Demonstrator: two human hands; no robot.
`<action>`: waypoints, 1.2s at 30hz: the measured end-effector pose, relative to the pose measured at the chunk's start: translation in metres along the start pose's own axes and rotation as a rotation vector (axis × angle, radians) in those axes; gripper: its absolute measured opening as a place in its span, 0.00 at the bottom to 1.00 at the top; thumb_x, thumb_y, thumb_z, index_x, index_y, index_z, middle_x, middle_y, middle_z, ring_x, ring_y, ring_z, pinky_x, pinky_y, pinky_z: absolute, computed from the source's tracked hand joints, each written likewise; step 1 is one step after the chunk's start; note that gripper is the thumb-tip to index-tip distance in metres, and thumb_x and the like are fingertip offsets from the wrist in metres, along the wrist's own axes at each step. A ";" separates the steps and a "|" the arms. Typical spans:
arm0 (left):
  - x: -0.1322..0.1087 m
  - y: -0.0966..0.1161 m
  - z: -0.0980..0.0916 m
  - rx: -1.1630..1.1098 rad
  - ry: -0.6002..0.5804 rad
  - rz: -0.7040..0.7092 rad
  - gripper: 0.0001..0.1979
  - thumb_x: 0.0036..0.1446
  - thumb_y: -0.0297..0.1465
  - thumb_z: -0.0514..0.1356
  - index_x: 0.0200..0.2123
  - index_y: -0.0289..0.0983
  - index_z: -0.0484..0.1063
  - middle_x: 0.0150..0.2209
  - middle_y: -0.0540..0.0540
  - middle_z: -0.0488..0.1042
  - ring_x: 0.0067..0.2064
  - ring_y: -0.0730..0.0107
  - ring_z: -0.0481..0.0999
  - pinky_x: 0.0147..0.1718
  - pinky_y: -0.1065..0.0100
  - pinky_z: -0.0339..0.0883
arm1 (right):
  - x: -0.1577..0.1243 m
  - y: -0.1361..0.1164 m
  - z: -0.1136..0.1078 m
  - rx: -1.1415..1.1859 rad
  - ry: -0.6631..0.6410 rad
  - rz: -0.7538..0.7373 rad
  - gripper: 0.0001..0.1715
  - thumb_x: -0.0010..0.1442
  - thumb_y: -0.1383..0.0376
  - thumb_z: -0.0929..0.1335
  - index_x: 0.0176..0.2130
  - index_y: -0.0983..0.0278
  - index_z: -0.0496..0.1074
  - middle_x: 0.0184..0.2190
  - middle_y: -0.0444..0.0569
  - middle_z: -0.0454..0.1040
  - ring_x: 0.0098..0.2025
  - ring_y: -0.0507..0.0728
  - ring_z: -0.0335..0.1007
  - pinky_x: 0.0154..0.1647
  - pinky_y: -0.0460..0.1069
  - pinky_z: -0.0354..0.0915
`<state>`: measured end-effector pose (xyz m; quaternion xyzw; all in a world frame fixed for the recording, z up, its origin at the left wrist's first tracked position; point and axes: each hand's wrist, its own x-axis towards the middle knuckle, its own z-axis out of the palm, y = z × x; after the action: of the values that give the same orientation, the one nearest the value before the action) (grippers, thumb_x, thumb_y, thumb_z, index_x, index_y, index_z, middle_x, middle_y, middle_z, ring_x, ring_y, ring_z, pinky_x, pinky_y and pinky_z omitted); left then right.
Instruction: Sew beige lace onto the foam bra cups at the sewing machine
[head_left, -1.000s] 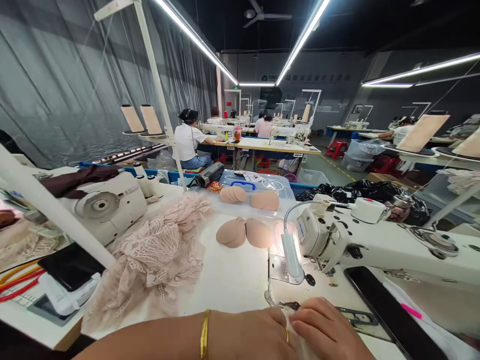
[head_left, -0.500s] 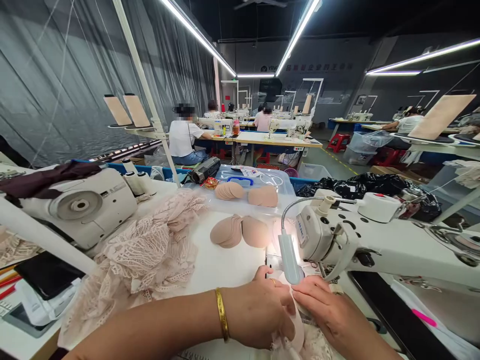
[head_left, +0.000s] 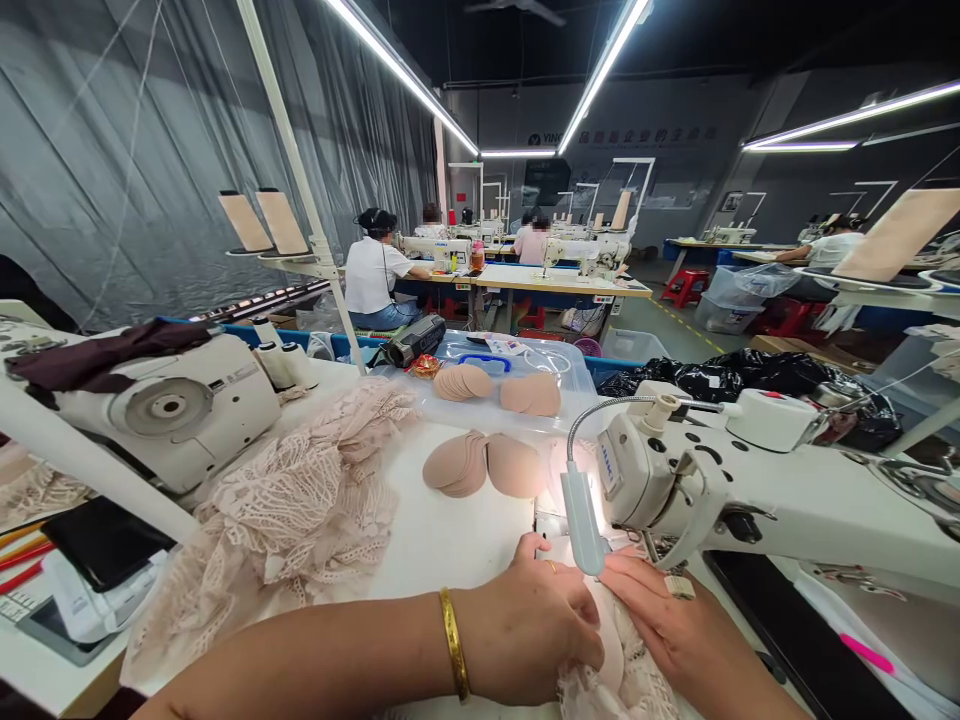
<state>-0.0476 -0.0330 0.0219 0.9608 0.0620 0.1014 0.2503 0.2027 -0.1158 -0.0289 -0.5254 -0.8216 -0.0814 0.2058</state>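
Beside the needle end of a white sewing machine, my left hand, with a gold bangle at the wrist, has its fingers curled around the edge of a beige bra cup. Pale pink lace bunches below that hand and alongside the cup. My right hand lies flat with its fingers stretched out, pressing on the lace and cup edge. A gooseneck lamp hides the needle area and some fingertips. Stacked beige cups rest on the table beyond my hands.
A heap of pale lace covers the table's left side. Behind stands a clear plastic box with more cups on its lid. Another sewing machine and a black phone are at left. A co-worker sits ahead.
My view has turned slightly left, so the scene sits a little farther right. Both hands stay at the cup; the left fingers have curled in more, and more lace shows between the hands.
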 end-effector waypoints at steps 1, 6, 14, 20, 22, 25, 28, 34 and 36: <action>0.000 0.001 -0.001 0.001 -0.001 0.000 0.04 0.46 0.24 0.64 0.28 0.38 0.76 0.44 0.45 0.80 0.36 0.65 0.71 0.53 0.48 0.55 | -0.001 0.002 0.001 -0.014 -0.015 -0.015 0.23 0.70 0.66 0.62 0.58 0.53 0.78 0.52 0.48 0.83 0.51 0.59 0.80 0.51 0.52 0.77; 0.000 0.004 -0.008 0.011 -0.014 0.017 0.05 0.46 0.24 0.65 0.24 0.37 0.72 0.38 0.46 0.78 0.35 0.66 0.69 0.50 0.52 0.57 | -0.006 0.010 0.002 -0.073 -0.052 -0.068 0.26 0.70 0.65 0.65 0.64 0.53 0.72 0.57 0.47 0.80 0.51 0.57 0.82 0.43 0.47 0.79; 0.001 -0.003 -0.013 0.049 -0.047 0.049 0.05 0.42 0.23 0.64 0.25 0.36 0.74 0.42 0.47 0.80 0.31 0.70 0.68 0.46 0.52 0.54 | -0.004 0.005 -0.004 -0.151 -0.010 -0.142 0.22 0.70 0.68 0.62 0.58 0.56 0.74 0.54 0.46 0.82 0.50 0.58 0.83 0.27 0.44 0.76; 0.007 -0.012 -0.022 0.046 -0.046 0.082 0.03 0.48 0.24 0.63 0.26 0.37 0.74 0.42 0.48 0.81 0.35 0.68 0.73 0.43 0.56 0.52 | -0.002 0.008 0.001 -0.151 0.085 -0.151 0.21 0.70 0.69 0.61 0.56 0.58 0.75 0.52 0.46 0.83 0.46 0.58 0.84 0.38 0.48 0.80; 0.010 -0.016 -0.027 0.048 -0.047 0.099 0.04 0.49 0.23 0.63 0.25 0.37 0.73 0.40 0.48 0.81 0.36 0.68 0.74 0.42 0.56 0.51 | -0.004 0.008 0.004 -0.134 0.087 -0.141 0.22 0.70 0.68 0.61 0.57 0.57 0.76 0.53 0.45 0.82 0.47 0.59 0.83 0.40 0.49 0.80; 0.013 -0.023 -0.036 0.074 -0.064 0.112 0.06 0.50 0.23 0.63 0.25 0.37 0.71 0.34 0.50 0.81 0.34 0.69 0.72 0.40 0.57 0.49 | -0.007 0.005 0.005 -0.109 0.013 -0.073 0.24 0.71 0.68 0.61 0.59 0.54 0.75 0.55 0.45 0.81 0.49 0.59 0.82 0.38 0.48 0.79; 0.013 -0.026 -0.044 0.111 -0.097 0.126 0.06 0.49 0.22 0.65 0.26 0.37 0.71 0.31 0.51 0.78 0.34 0.68 0.71 0.38 0.59 0.47 | -0.009 0.000 0.001 -0.057 -0.041 -0.016 0.24 0.70 0.71 0.58 0.51 0.54 0.78 0.55 0.47 0.81 0.48 0.59 0.80 0.35 0.48 0.77; 0.009 -0.024 -0.047 0.248 -0.126 0.190 0.11 0.39 0.18 0.60 0.24 0.36 0.60 0.28 0.53 0.74 0.31 0.70 0.67 0.38 0.60 0.44 | -0.006 -0.004 -0.007 0.079 -0.044 -0.068 0.21 0.72 0.68 0.57 0.41 0.53 0.77 0.49 0.46 0.82 0.43 0.58 0.79 0.34 0.48 0.75; 0.008 -0.024 -0.045 0.270 -0.092 0.220 0.12 0.38 0.18 0.59 0.24 0.36 0.59 0.26 0.53 0.73 0.30 0.70 0.66 0.38 0.60 0.44 | -0.007 -0.001 -0.007 0.075 -0.053 -0.051 0.21 0.72 0.68 0.58 0.40 0.53 0.77 0.49 0.46 0.82 0.43 0.58 0.79 0.34 0.48 0.75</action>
<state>-0.0514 0.0104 0.0493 0.9903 -0.0421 0.0750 0.1088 0.2058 -0.1247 -0.0253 -0.4982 -0.8424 -0.0419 0.2011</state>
